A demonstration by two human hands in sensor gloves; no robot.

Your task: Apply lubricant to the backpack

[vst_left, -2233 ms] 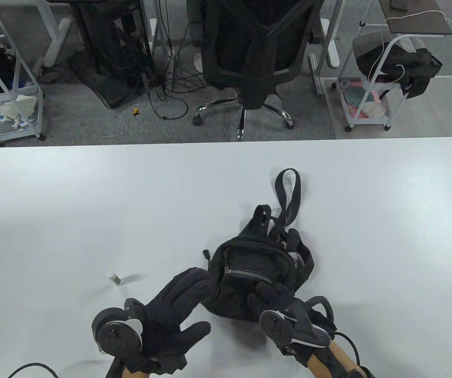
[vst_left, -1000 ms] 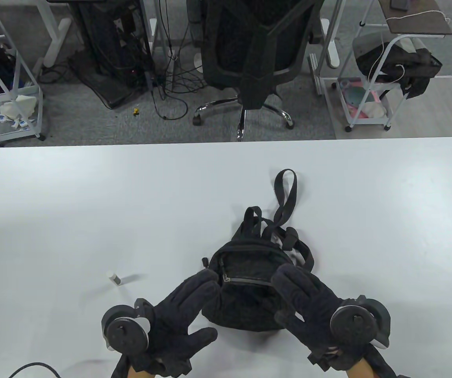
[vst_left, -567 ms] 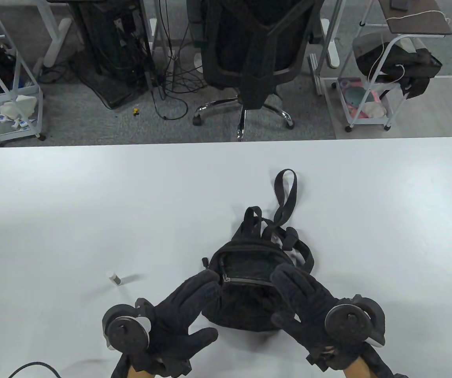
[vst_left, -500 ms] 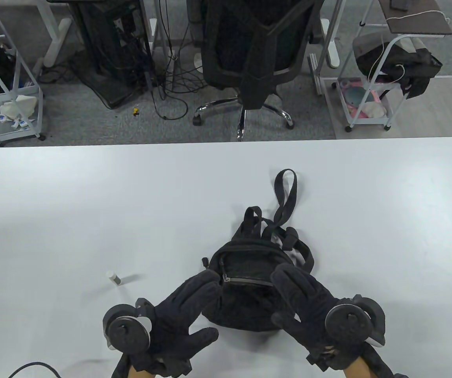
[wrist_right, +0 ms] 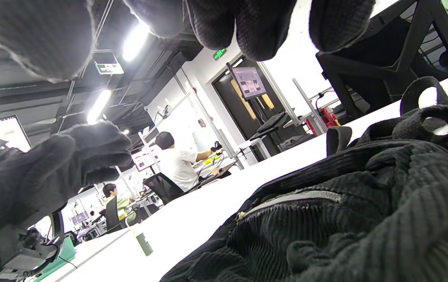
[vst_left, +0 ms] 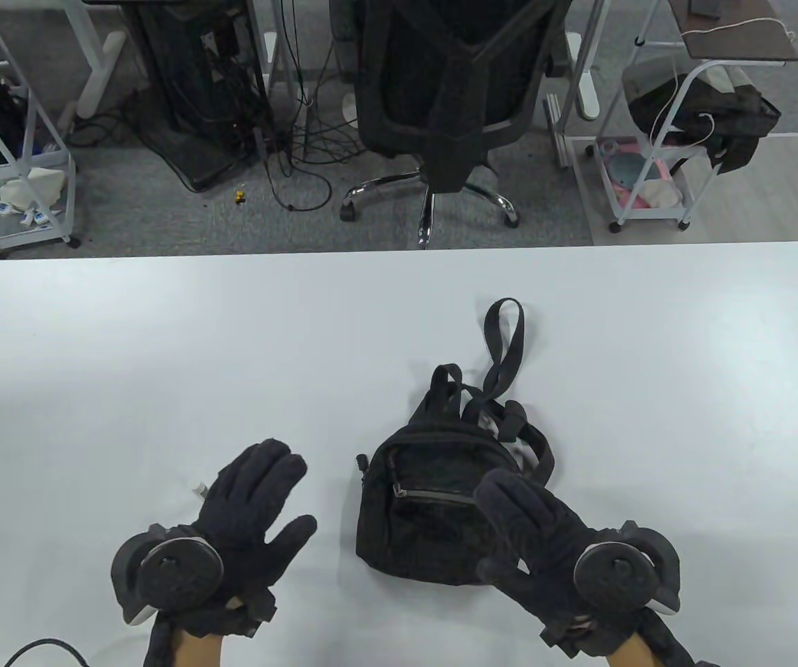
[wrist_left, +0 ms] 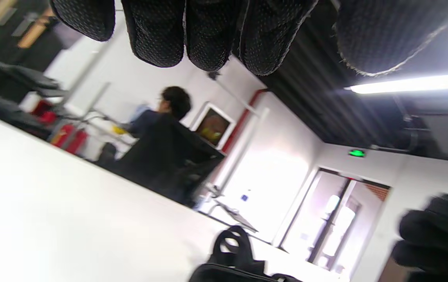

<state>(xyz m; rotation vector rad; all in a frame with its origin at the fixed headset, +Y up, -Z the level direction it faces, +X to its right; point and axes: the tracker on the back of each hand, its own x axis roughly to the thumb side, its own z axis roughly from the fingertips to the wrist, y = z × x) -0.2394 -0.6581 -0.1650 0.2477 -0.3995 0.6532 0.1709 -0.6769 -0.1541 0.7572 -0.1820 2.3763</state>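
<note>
L hand [vst_left: 249,504] sits at the near-left of the white tabletop [vst_left: 128,361], palm down, fingers spread and straight, grip wide open w/ nothing in it; round tracker [vst_left: 166,573] strapped on its back. Its fingers cover most of a small lubricant bottle [vst_left: 198,489], only the white cap end peeks out at the hand's left edge in the table view; can't tell if the glove touches it. In the right wrist view the bottle [wrist_right: 144,243] stands upright on the tabletop, dark body, well apart from the bag. In the left wrist view the L hand's fingertips [wrist_left: 212,35] hang spread from the top edge, not around anything. Just right of the L hand, w/ a strip of bare tabletop between, lies the black backpack [vst_left: 434,500], near-centre, front pocket up, silver zipper [vst_left: 437,495] running across it, top handle and strap loop [vst_left: 505,340] trailing toward the far edge. R hand [vst_left: 545,538] lies over the backpack's near-right corner, fingers extended onto the fabric by the zipper's right end, grip open and resting on the bag rather than closed around it; tracker [vst_left: 618,573] on its back. Right wrist view: corduroy-like fabric close up, zipper [wrist_right: 290,200] shut along the part that shows.
</note>
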